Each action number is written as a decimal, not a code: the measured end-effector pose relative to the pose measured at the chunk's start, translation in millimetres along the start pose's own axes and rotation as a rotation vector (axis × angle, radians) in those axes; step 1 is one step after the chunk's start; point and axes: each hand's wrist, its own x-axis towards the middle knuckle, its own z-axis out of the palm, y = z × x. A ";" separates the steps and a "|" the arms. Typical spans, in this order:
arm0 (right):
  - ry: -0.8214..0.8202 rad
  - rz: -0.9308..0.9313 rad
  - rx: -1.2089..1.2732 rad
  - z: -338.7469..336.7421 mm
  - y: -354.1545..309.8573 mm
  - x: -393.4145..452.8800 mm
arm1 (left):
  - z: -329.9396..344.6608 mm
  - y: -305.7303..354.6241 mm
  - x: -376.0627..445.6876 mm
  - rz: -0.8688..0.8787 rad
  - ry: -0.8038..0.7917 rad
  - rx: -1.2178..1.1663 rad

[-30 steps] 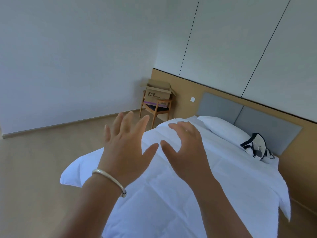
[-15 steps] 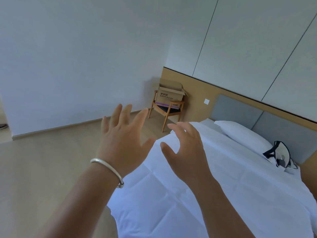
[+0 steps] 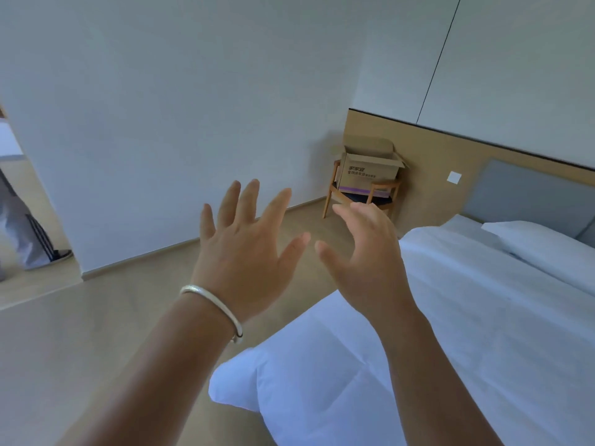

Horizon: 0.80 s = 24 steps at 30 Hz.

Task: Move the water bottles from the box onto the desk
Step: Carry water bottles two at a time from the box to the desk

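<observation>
An open cardboard box (image 3: pixel 367 170) with printed lettering stands on a wooden chair (image 3: pixel 381 194) in the far corner of the room. Its flaps are up and its inside is hidden, so no water bottles show. No desk is in view. My left hand (image 3: pixel 243 252) is raised in front of me with fingers spread and a silver bangle on the wrist. My right hand (image 3: pixel 363 255) hangs beside it, fingers relaxed and slightly bent. Both hands hold nothing and are far from the box.
A bed with a white duvet (image 3: pixel 450 333) and a pillow (image 3: pixel 541 246) fills the right side. Bare wooden floor (image 3: pixel 96 333) runs along the white wall toward the chair. A doorway at the left edge shows a person's trouser leg (image 3: pixel 19 233).
The view has swung left: the bed slid to the right, the box and chair drifted right, and a doorway appeared at the left. Both hands stayed raised and empty.
</observation>
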 end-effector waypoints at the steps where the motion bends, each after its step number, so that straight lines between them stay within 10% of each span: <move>1: 0.004 0.002 0.006 14.3 -1.9 16.5 | 2.2 -12.7 16.4 0.002 -0.001 0.019; 24: 0.147 0.107 -0.104 249.0 -68.6 293.0 | 66.3 -268.6 329.1 0.136 -0.071 -0.077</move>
